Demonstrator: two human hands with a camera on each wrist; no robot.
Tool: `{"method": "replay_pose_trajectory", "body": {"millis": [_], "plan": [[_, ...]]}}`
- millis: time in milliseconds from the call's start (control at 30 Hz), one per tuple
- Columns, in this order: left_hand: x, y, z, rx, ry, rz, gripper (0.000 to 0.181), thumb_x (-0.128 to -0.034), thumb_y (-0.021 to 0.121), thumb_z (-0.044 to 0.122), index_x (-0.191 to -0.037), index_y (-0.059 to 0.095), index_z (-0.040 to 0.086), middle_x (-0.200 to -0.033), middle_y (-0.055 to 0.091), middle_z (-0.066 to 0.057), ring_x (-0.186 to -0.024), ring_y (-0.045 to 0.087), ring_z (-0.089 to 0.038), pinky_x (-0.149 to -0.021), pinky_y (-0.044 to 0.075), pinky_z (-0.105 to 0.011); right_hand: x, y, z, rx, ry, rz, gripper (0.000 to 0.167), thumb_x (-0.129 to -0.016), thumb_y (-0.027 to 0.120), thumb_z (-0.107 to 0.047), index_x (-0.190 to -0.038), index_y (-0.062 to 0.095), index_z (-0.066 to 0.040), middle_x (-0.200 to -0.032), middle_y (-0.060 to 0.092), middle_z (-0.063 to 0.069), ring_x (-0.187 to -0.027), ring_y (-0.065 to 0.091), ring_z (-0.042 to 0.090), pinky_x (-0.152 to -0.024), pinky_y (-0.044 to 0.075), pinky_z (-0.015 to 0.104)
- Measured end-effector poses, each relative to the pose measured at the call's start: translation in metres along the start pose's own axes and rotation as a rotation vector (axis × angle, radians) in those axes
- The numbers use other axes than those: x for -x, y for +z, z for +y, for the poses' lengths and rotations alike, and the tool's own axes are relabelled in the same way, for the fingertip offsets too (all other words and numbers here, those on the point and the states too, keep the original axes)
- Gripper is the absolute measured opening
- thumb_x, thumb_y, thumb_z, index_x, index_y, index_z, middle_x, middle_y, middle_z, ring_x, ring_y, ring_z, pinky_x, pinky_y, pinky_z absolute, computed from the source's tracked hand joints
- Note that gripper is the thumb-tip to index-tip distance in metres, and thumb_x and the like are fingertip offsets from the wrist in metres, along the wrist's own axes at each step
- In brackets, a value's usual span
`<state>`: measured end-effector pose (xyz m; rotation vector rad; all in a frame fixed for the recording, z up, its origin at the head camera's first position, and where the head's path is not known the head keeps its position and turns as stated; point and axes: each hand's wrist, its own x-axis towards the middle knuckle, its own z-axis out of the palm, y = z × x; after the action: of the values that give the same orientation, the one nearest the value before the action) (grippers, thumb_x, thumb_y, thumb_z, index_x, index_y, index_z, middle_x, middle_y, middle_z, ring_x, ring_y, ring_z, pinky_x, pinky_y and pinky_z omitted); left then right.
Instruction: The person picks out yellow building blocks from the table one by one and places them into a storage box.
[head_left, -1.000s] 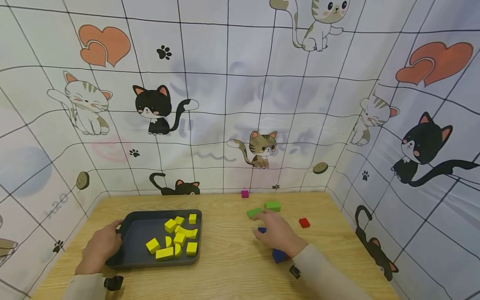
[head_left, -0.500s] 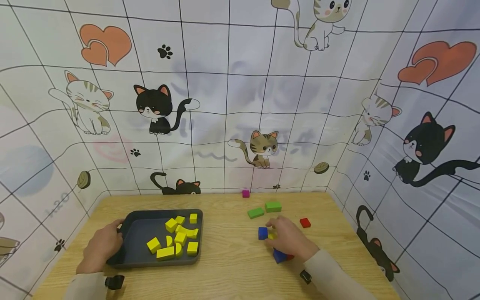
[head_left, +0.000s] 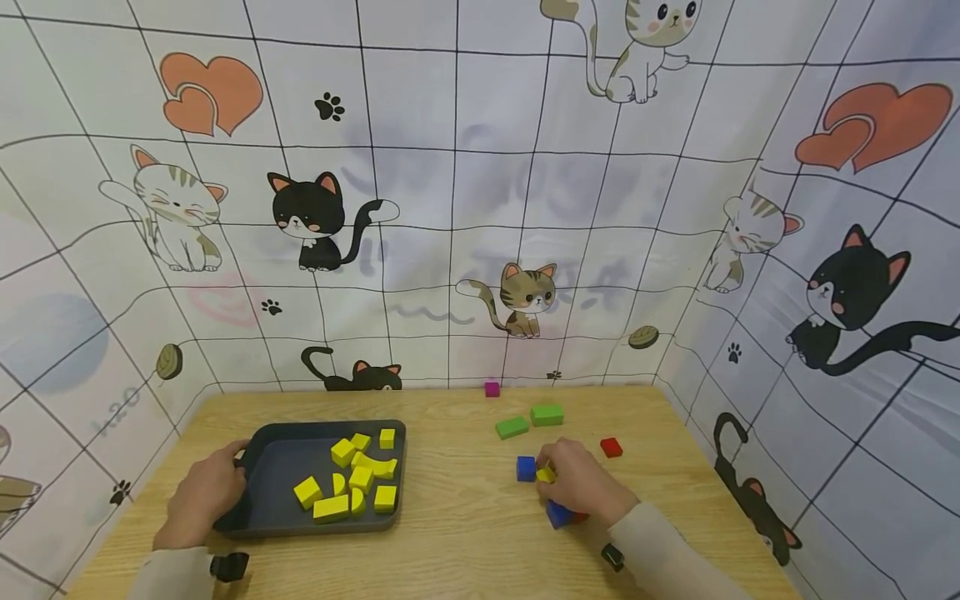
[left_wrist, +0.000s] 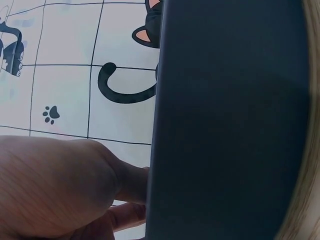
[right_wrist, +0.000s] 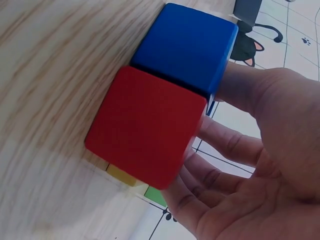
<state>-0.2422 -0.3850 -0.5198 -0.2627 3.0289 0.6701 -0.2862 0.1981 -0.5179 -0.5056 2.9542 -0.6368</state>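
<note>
My left hand point(head_left: 207, 492) grips the left rim of a dark grey tray point(head_left: 262, 475). In the left wrist view, the thumb and fingers meet the side of the tray point(left_wrist: 230, 120). Several yellow blocks point(head_left: 331, 508) of mixed shapes lie in its right half. My right hand point(head_left: 581, 479) pinches a yellow block point(head_left: 546, 475), partly covered by the fingers, on the wooden table. A blue block point(head_left: 526, 468) stands just left of it. Nearer me, another blue block point(right_wrist: 185, 47) and a red block point(right_wrist: 145, 127) sit side by side, partly beneath that hand in the head view.
Two green blocks point(head_left: 547, 415) lie beyond my right hand, and a flat red block point(head_left: 611, 447) lies to its right. At the table's back edge sits a small magenta cube point(head_left: 492, 389). Cat-patterned cloth point(head_left: 480, 208) walls in the back and sides.
My right hand has drawn back from near the green blocks, uncovering the blue block, and its fingers have closed around the yellow block. My left hand and the tray stay put.
</note>
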Motion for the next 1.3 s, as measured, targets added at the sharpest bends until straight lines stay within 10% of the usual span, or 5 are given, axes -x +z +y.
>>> {"method": "replay_pose_trajectory", "body": {"millis": [700,1300], "plan": [[0.000,0.001,0.001,0.006,0.003,0.000,0.056,-0.1096,0.052,0.003,-0.164,0.050,-0.010,-0.141,0.071,-0.043,-0.100,0.079,-0.052,-0.076,0.065,-0.061,-0.001,0.002,-0.003,0.003,-0.069,0.044,0.021,-0.091,0.095,-0.004,-0.109,0.084,0.001,-0.099,0.074,0.008,-0.089,0.057,0.017,-0.076,0.055,0.035],[0.000,0.001,0.000,0.015,-0.016,-0.020,0.057,-0.1109,0.052,0.005,-0.166,0.048,-0.008,-0.143,0.069,-0.043,-0.103,0.079,-0.052,-0.077,0.065,-0.061,-0.004,-0.006,-0.021,-0.067,-0.063,0.092,0.027,-0.092,0.092,-0.003,-0.119,0.087,-0.004,-0.118,0.083,0.010,-0.110,0.073,0.026,-0.098,0.068,0.054]]}}
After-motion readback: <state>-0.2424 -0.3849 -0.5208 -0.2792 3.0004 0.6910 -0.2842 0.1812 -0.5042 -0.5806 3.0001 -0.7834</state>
